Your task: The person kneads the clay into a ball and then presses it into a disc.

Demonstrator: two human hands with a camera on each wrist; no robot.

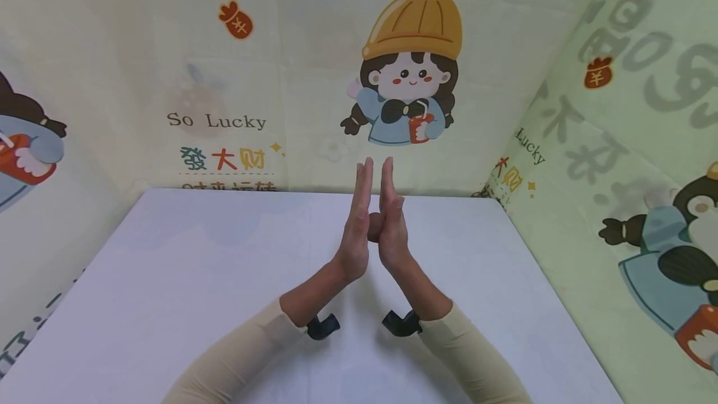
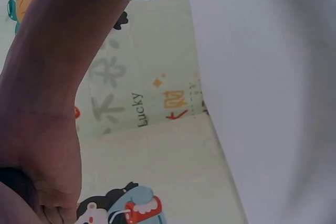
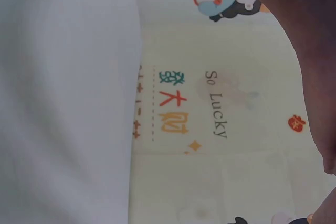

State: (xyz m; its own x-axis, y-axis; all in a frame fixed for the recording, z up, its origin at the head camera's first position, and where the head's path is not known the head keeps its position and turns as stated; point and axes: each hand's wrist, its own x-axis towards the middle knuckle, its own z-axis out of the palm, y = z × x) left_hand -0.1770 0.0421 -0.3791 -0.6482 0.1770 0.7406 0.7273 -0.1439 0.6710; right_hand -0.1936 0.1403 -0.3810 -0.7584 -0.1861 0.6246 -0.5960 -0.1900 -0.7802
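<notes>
Between the two palms sits a small, round, brown ball-like lump (image 1: 375,227), seen in the head view above the middle of the white table. My left hand (image 1: 356,229) is upright with straight fingers, its palm against the lump's left side. Facing it, my right hand (image 1: 394,229) presses from the other side, also with straight fingers pointing up. The fingertips stay apart by a narrow gap. In the left wrist view a dark rounded part of the lump (image 2: 18,186) shows at the lower left, mostly hidden by the hands. What it is made of I cannot tell.
A white table (image 1: 224,279) lies below both forearms. Behind it and at the sides hang pale printed sheets (image 1: 314,80) with cartoon figures and lettering. Dark camera mounts (image 1: 323,327) sit at the wrists, next to cream sleeves (image 1: 241,348).
</notes>
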